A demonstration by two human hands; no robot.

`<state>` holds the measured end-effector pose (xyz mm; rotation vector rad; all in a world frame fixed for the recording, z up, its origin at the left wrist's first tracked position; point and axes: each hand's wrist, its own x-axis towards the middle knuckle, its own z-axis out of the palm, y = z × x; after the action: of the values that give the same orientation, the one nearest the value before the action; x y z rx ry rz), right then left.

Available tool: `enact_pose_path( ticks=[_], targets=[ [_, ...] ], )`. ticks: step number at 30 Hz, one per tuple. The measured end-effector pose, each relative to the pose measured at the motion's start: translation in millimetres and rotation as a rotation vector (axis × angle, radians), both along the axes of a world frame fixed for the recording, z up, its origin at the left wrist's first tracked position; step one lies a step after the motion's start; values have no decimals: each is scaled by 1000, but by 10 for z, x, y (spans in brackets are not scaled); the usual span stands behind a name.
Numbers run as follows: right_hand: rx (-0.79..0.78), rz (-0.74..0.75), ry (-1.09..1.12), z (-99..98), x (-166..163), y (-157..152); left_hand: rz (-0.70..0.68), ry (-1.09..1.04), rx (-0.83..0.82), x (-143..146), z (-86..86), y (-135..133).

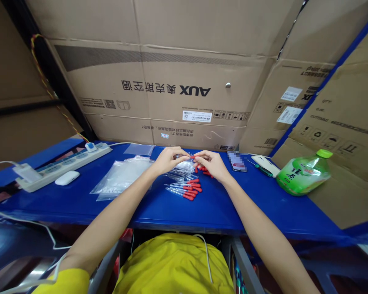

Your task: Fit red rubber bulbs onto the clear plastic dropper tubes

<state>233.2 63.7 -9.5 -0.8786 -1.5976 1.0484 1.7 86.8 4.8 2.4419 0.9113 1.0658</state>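
Both hands meet over the middle of the blue table. My left hand point(169, 159) pinches the left end of a dropper with a red rubber bulb point(192, 157). Thumb and fingers of my right hand point(213, 163) are closed on its right end; the fingertips hide most of it. Under the hands lies a heap of clear glass tubes point(184, 171). Loose red bulbs point(206, 171) lie beneath my right hand. Nearer to me, several droppers with red bulbs point(188, 192) lie in a group, bulbs to the right and tips to the left.
Clear plastic bags point(119, 177) are stacked on the left of the blue table point(221, 208). Farther left are a power strip point(67, 165) and a white earbud case point(67, 178). A phone point(237, 161), green-handled tool point(263, 169) and green bottle point(305, 173) stand right. Cardboard point(171, 61) walls the back.
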Motion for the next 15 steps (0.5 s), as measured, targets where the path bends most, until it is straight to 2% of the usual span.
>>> enact_pose_path(
  ticks=[4, 8, 15],
  targets=[
    [5, 4, 64, 6, -8, -6, -54, -64, -72, 37, -1, -24],
    [-28, 13, 88, 9, -29, -17, -128, -101, -43, 52, 24, -57],
    [-43, 7, 124, -14, -67, -25, -158, -122, -49, 49, 50, -76]
  ],
)
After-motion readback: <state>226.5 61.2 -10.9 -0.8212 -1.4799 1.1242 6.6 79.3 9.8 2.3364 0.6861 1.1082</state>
